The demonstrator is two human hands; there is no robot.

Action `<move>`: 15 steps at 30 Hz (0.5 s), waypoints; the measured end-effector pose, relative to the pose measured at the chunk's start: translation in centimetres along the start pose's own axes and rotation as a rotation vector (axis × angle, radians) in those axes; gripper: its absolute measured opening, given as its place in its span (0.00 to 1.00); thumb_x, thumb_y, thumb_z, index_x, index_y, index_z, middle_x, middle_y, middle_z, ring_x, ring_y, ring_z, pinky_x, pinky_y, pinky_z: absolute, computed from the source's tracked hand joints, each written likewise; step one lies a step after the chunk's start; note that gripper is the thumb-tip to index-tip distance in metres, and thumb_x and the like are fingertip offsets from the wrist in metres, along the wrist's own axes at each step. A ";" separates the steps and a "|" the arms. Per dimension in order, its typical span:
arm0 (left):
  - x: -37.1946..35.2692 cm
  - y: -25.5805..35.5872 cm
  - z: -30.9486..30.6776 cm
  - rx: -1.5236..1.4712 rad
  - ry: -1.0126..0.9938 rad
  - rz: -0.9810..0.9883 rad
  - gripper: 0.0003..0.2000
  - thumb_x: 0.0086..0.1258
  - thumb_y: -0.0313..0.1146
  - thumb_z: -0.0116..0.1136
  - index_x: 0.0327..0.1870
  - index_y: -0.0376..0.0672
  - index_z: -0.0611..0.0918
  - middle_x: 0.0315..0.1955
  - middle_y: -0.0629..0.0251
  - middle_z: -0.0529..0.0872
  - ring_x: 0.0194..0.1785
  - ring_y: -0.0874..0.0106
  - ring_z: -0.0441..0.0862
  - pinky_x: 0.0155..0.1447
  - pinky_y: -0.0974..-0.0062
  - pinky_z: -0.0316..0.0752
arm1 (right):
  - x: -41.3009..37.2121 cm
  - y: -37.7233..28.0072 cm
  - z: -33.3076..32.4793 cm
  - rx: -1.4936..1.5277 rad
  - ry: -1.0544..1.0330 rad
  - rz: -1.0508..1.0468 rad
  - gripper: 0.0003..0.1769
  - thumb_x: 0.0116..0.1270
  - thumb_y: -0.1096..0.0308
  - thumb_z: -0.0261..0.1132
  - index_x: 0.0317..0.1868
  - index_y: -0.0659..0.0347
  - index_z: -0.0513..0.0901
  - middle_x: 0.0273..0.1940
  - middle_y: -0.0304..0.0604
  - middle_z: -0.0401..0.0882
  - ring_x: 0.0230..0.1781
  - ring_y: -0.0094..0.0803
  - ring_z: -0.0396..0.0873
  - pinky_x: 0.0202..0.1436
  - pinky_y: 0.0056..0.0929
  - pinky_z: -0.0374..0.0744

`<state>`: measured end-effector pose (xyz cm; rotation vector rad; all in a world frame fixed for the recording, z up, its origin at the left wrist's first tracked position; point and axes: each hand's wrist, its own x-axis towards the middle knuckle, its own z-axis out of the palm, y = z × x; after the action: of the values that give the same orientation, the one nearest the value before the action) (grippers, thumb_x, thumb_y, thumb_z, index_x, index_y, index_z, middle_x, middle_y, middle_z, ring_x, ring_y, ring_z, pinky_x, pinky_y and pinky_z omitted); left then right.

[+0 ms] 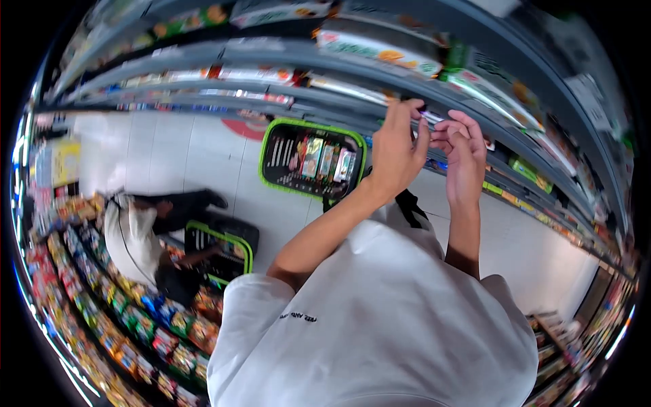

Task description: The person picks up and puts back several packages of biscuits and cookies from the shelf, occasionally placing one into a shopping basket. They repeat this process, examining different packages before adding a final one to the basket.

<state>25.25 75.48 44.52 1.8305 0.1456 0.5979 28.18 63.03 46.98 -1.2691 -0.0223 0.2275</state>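
a small glossy item (432, 117) is found between the fingertips of the two hands, raised in front of the store shelves (271, 51). it is blurred and largely covered by fingers, so its shape and contents cannot be made out; only a silvery, purplish gleam is shown. the left hand (400, 146) is bent toward it, with thumb and fingers brought near each other, and the right hand (462, 152) is curled at its other side. the hands are set just apart, but whether either is clamped on the item cannot be told.

from its small size beside the fingers, a light thing is to be expected, easily borne by one hand. the shine suggests a smooth, rather slippery skin, so a pinch with flat finger pads would be better trusted than the very tips. whether it is stiff or soft cannot be judged; until that is felt, only gentle pressure should be used, with the item taken by its two ends and the middle left unsqueezed. below and to the left, a green-rimmed basket (315, 125) is seen with several packs (327, 161) inside.
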 end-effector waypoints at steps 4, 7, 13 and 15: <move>-4.4 -6.0 -3.1 0.071 -0.013 -0.187 0.11 0.68 0.24 0.58 0.49 0.34 0.79 0.38 0.51 0.85 0.28 0.62 0.81 0.34 0.66 0.75 | 0.0 3.8 2.3 -0.147 -0.137 0.140 0.15 0.73 0.73 0.57 0.57 0.67 0.75 0.44 0.47 0.82 0.41 0.30 0.82 0.48 0.28 0.80; -9.3 -10.1 -5.4 0.125 -0.013 -0.373 0.09 0.67 0.25 0.58 0.46 0.34 0.80 0.38 0.49 0.86 0.33 0.56 0.84 0.39 0.62 0.77 | 0.2 6.7 3.8 -0.237 -0.228 0.237 0.14 0.72 0.73 0.58 0.56 0.67 0.76 0.43 0.46 0.82 0.41 0.30 0.82 0.49 0.27 0.80; -21.5 -17.5 -10.2 0.341 -0.308 -0.718 0.13 0.66 0.36 0.59 0.43 0.35 0.79 0.39 0.44 0.86 0.44 0.46 0.84 0.49 0.52 0.79 | 0.7 12.9 5.6 -0.461 -0.407 0.341 0.14 0.72 0.74 0.58 0.56 0.68 0.75 0.43 0.47 0.83 0.40 0.28 0.83 0.47 0.24 0.80; -24.6 -19.3 -11.4 0.392 -0.394 -0.864 0.15 0.64 0.39 0.61 0.42 0.36 0.81 0.37 0.43 0.86 0.45 0.47 0.85 0.49 0.51 0.80 | 0.7 15.0 5.8 -0.506 -0.456 0.352 0.14 0.72 0.75 0.58 0.56 0.69 0.75 0.43 0.47 0.83 0.40 0.28 0.83 0.47 0.24 0.80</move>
<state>2.38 82.41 21.32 1.9834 0.7768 -0.4219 25.67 72.80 34.42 -1.6962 -0.2628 0.8542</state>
